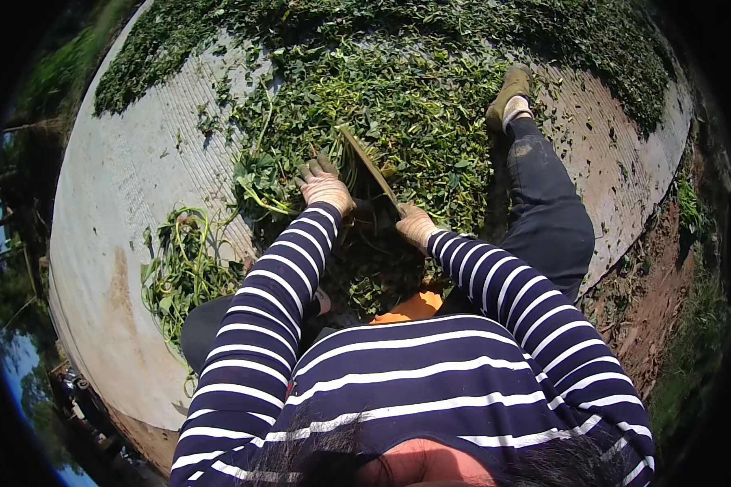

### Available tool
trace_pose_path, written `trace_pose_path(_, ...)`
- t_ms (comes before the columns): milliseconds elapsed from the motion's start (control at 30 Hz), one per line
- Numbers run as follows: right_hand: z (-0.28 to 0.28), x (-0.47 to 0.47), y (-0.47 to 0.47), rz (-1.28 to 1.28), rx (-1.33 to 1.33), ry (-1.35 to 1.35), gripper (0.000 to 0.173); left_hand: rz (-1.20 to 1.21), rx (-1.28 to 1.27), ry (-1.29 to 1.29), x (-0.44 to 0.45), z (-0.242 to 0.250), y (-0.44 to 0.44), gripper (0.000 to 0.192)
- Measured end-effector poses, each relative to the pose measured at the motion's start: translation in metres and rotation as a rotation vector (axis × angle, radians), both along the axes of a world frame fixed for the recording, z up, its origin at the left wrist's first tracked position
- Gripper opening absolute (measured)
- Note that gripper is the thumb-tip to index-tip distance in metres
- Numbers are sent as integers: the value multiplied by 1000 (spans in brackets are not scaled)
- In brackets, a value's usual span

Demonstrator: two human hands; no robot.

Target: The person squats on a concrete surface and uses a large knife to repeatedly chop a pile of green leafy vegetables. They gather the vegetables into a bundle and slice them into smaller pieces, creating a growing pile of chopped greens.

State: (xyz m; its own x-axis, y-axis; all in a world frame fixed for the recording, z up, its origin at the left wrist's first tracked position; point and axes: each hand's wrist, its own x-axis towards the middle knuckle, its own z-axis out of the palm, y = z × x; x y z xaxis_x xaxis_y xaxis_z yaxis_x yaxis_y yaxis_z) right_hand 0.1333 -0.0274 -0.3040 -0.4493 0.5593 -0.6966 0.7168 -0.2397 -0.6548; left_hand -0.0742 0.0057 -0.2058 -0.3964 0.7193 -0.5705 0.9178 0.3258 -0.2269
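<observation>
My left hand (pixel 324 185), in a soiled work glove, rests on a bunch of green leafy vines (pixel 265 182), fingers pointing up and left. Whether its fingers grip any stems I cannot tell. Just right of it, my gloved right hand (pixel 415 224) is closed on the near end of a long narrow blade (pixel 370 167), whose far end reaches up and left over the vines. The handle is hidden in my fist. Chopped leaves and stems (pixel 426 128) form a broad heap beyond both hands. Dark shade hides much of what lies beneath my wrists.
Uncut vines (pixel 189 268) lie in a tangle at the left on the ridged concrete (pixel 146 158). More chopped greens (pixel 572 42) spread along the far side. My outstretched leg (pixel 545 189) borders the heap at right. Something orange (pixel 411 306) shows near my lap. Bare soil (pixel 652 286) edges the slab.
</observation>
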Motion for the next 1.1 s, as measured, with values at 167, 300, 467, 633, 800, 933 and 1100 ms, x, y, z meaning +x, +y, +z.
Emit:
trace_pose_path(167, 47, 4, 8, -283, 18, 190, 37, 89, -3, -120, -20, 1, 21, 109)
trace_pose_path(300, 119, 15, 27, -431, -44, 321, 26, 0, -64, -271, -52, 26, 28, 111)
trace_pose_path(467, 203, 16, 53, -538, 114, 496, 16, -178, 1, -176, -37, 41, 15, 93)
trace_pose_path(633, 206, 17, 52, -478, 250, 526, 14, 33, -62, -185, -4, 34, 9, 121)
trace_pose_path(800, 146, 17, -1, -595, 47, 125, 18, 87, 5, -370, -50, 19, 20, 121)
trace_pose_path(933, 133, 16, -54, -387, -156, -121, 27, 70, 53, -539, -93, -3, 27, 128)
trace_pose_path(1100, 158, 4, -84, -69, -364, -93, 33, 79, -18, -511, -89, -15, 36, 115)
